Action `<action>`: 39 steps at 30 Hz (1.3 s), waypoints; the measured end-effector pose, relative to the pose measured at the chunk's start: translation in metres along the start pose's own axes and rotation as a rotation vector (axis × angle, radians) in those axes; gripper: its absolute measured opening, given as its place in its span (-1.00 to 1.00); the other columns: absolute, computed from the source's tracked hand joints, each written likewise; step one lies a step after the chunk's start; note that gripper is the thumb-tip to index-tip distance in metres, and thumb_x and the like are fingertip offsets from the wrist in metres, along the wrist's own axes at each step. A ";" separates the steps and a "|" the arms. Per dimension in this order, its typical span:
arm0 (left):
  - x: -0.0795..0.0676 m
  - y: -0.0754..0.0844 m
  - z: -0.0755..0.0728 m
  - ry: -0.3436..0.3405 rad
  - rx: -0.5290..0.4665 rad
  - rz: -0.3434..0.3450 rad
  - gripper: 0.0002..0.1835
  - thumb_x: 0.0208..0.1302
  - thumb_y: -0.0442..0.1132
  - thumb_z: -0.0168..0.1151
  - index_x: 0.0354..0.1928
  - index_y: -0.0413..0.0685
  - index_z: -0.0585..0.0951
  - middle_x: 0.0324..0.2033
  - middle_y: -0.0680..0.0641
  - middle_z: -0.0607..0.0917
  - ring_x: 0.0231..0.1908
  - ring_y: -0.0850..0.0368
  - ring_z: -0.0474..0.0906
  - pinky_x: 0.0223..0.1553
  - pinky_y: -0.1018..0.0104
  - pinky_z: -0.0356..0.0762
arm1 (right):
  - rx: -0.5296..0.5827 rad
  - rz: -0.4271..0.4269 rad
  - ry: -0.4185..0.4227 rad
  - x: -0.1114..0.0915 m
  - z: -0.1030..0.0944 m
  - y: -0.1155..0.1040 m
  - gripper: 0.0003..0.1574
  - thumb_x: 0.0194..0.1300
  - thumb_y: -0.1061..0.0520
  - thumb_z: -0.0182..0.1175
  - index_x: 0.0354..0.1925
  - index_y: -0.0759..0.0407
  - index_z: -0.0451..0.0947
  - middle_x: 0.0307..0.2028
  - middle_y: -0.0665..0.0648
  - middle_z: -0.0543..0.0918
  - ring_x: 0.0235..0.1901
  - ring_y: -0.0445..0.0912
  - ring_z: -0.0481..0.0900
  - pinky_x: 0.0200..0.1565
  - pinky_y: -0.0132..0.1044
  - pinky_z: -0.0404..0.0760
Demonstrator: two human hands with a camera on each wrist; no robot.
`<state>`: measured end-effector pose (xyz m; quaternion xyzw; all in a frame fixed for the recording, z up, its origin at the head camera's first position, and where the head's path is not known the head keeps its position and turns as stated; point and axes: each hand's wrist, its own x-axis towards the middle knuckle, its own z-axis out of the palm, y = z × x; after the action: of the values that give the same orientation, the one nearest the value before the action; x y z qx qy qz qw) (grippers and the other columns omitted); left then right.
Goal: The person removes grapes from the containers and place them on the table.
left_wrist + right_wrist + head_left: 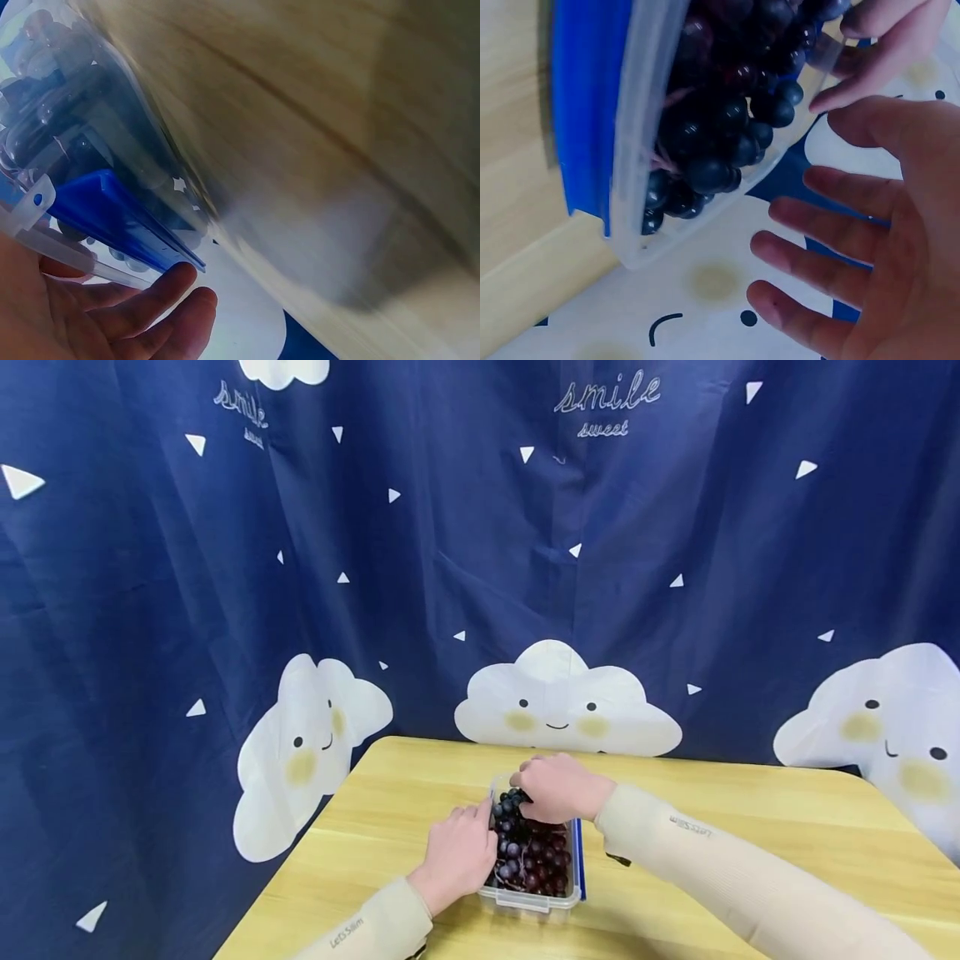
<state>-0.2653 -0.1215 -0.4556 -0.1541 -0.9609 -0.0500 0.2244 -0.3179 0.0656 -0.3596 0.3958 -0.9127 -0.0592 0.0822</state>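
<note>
A clear plastic container (522,902) full of dark grapes (536,864) sits on the table, the grapes blue-black on the left and redder on the right. My left hand (459,858) grips its left wall, fingers outside by a blue latch flap (112,210) that hangs folded out. Over the far end of the container reaches my right hand (558,789). In the right wrist view its fingers (817,274) are spread and loosely bent beside the grapes, holding nothing. The right hand hides part of the far grapes in the head view.
Another blue latch flap (581,860) hangs along the container's right side. The light wood table (720,802) extends to both sides. Behind it hangs a dark blue curtain (450,568) printed with smiling clouds and white triangles.
</note>
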 end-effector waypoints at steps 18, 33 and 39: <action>-0.013 0.001 0.008 -0.046 -0.060 0.032 -0.52 0.39 -0.16 0.06 0.25 -0.26 0.54 -0.22 -0.13 0.76 -0.22 -0.03 0.65 -0.46 0.07 0.60 | 0.103 -0.026 -0.187 0.019 0.014 -0.009 -0.61 0.23 0.00 0.36 0.03 -0.01 0.72 -0.04 -0.07 0.75 -0.09 -0.15 0.69 -0.04 -0.15 0.67; 0.001 -0.002 0.002 -0.070 -0.066 0.022 -0.49 0.42 -0.13 0.03 0.31 -0.25 0.50 -0.11 -0.12 0.76 -0.14 -0.04 0.67 -0.39 0.02 0.64 | 0.108 0.026 -0.248 0.042 0.008 0.002 -0.64 0.18 0.02 0.40 -0.02 -0.02 0.73 -0.03 -0.07 0.73 -0.07 -0.13 0.68 -0.04 -0.16 0.66; 0.001 -0.003 0.001 -0.064 -0.058 0.023 -0.49 0.42 -0.13 0.03 0.30 -0.25 0.50 -0.17 -0.14 0.76 -0.22 -0.03 0.66 -0.47 0.06 0.60 | 0.169 0.032 -0.348 0.053 0.007 0.006 -0.46 0.19 0.07 0.38 0.17 -0.03 0.66 0.15 -0.06 0.66 0.01 -0.15 0.64 -0.07 -0.27 0.60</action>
<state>-0.2675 -0.1240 -0.4565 -0.1730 -0.9640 -0.0703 0.1894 -0.3592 0.0311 -0.3600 0.3705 -0.9211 -0.0485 -0.1092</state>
